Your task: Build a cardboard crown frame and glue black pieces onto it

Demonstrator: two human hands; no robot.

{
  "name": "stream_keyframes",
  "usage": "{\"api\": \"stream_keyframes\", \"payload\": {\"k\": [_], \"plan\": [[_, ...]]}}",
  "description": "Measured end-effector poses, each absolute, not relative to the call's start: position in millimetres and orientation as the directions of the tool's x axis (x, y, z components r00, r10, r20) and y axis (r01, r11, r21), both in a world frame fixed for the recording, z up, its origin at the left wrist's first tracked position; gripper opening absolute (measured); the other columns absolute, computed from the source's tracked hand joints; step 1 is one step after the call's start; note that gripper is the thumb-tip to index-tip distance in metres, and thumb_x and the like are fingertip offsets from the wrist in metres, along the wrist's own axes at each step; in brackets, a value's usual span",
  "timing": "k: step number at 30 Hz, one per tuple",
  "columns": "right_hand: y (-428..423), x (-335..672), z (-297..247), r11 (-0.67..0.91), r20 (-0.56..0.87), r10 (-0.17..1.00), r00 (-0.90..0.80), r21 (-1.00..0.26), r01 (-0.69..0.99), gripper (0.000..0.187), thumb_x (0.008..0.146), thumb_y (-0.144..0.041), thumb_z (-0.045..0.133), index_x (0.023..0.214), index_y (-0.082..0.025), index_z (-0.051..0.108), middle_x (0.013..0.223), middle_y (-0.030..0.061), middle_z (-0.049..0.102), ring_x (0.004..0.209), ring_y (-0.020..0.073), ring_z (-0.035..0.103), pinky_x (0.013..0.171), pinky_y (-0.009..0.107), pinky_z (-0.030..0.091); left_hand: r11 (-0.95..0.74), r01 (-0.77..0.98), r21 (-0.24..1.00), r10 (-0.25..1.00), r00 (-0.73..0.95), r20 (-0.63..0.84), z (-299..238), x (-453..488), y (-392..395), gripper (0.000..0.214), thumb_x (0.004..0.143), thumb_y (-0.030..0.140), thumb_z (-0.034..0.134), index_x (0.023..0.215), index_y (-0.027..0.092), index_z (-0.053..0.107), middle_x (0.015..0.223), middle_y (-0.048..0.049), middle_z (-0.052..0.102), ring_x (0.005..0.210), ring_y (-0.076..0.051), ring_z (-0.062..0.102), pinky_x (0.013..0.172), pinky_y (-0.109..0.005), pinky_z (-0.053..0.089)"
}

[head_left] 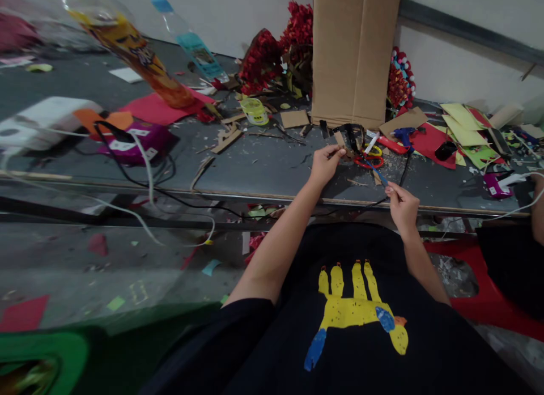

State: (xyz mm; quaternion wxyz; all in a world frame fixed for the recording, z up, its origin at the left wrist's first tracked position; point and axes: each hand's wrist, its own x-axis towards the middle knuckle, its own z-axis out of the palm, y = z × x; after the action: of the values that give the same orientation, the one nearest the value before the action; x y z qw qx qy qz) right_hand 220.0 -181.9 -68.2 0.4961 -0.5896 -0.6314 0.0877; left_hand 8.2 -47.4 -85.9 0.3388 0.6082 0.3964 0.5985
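My left hand point(326, 165) is closed in a pinch on a small piece of brown cardboard point(340, 140), held just above the table's front half. Dark black patches point(351, 135) show beside it; whether they are part of the piece I cannot tell. Between the fingers of my right hand point(402, 205) is a thin blue stick point(377, 171), shaped like a brush handle, its far end pointing at the cardboard. Under that end lie scissors point(369, 161) with red and yellow handles. A blue glue gun point(403, 135) rests behind my right hand.
A tall cardboard sheet point(355, 55) leans on the wall. Bottles point(148, 72), a small yellow tub point(255, 111) and a white box point(42, 120) stand leftward. Cables point(151, 162) hang over the table's edge. Coloured paper point(465, 126) lies right, near another person's arm point(538, 208).
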Motion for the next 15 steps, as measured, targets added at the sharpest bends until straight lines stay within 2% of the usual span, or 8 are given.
{"api": "stream_keyframes", "payload": {"k": [7, 15], "plan": [[-170.7, 211.3, -62.4, 0.325, 0.591, 0.791, 0.158, -0.626, 0.709, 0.031, 0.083, -0.018, 0.043, 0.099, -0.020, 0.070, 0.087, 0.0053, 0.075, 0.078, 0.0170, 0.072, 0.076, 0.029, 0.057, -0.447, 0.057, 0.893, 0.893, -0.022, 0.449, -84.3, 8.5, -49.5, 0.027, 0.076, 0.040, 0.061, 0.065, 0.015, 0.062, 0.060, 0.0011, 0.054, 0.055, -0.010, 0.045, 0.053, -0.023, 0.038], [-175.2, 216.9, -69.4, 0.288, 0.571, 0.806, 0.152, -0.604, 0.743, 0.030, 0.082, -0.018, 0.044, 0.096, -0.018, 0.071, 0.081, 0.0060, 0.075, 0.076, 0.0181, 0.072, 0.074, 0.030, 0.057, -0.467, 0.081, 0.880, 0.881, -0.034, 0.471, -84.8, 8.2, -48.6, 0.027, 0.077, 0.039, 0.061, 0.063, 0.016, 0.060, 0.059, 0.0016, 0.051, 0.056, -0.010, 0.045, 0.056, -0.023, 0.038]]}}
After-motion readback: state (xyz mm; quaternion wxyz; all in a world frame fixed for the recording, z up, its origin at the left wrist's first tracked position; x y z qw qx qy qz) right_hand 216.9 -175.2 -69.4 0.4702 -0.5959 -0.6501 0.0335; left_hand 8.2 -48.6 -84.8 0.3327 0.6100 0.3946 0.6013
